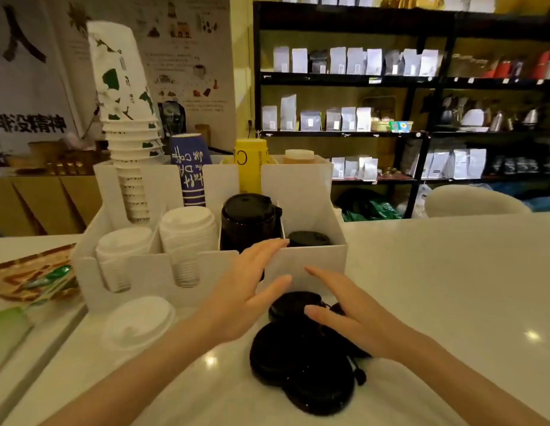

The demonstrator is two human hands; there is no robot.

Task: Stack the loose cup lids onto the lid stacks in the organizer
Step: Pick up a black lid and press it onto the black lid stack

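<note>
Several loose black lids [301, 361] lie clustered on the white counter [452, 287] at lower centre, with one loose white lid [138, 324] to their left. Both hands hover spread and empty: the left hand [240, 299] near the white organizer [313, 259], the right hand [356, 321] above the black lids. Behind, the organizer holds white lid stacks [187, 232] and black lid stacks [249, 222].

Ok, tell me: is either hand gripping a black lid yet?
No: the left hand and right hand hover open-fingered over the loose black lids.
</note>
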